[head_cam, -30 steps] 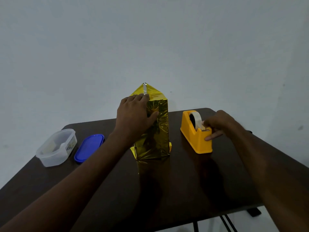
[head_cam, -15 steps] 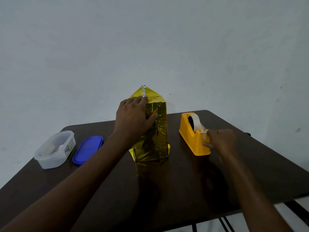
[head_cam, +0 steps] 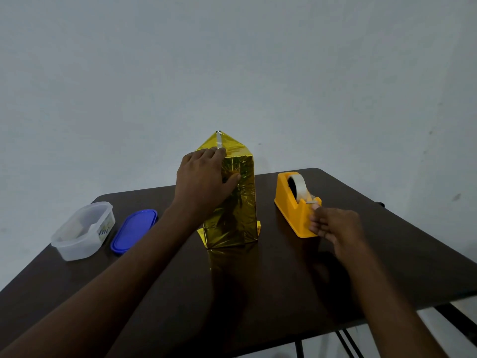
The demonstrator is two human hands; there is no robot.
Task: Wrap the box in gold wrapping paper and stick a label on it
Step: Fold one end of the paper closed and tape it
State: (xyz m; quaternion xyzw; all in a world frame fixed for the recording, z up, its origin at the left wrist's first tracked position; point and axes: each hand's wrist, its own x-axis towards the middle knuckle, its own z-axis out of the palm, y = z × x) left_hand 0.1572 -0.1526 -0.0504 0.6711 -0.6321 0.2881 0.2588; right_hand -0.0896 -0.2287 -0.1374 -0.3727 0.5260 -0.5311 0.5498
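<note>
1. A dark brown desk (head_cam: 271,280) is standing against a plain pale wall (head_cam: 232,60); thin black legs are showing under its right near edge.
2. At the far left, a clear tub (head_cam: 82,232) is sitting on the desk with pale contents inside; a small printed label is showing on its right side, too small to read.
3. Just beside it on the right, a blue lid (head_cam: 134,231) is lying flat.
4. The left hand (head_cam: 204,182) is resting on the upper left part of the box (head_cam: 232,202), fingers spread over the top edge and the thumb pressing the front face.
5. The box is standing upright near the desk's middle, covered in gold paper; the paper is rising to a peak on top with a strip of tape (head_cam: 219,140) running down it, and small folded flaps are sticking out at its base.
6. To the right, well apart from the box, an orange dispenser (head_cam: 296,208) is holding a roll of pale tape.
7. The right hand (head_cam: 335,226) is at the dispenser's near end, fingers curled; they seem to be pinching the tape end by the cutter, though blur is hiding the contact.
</note>
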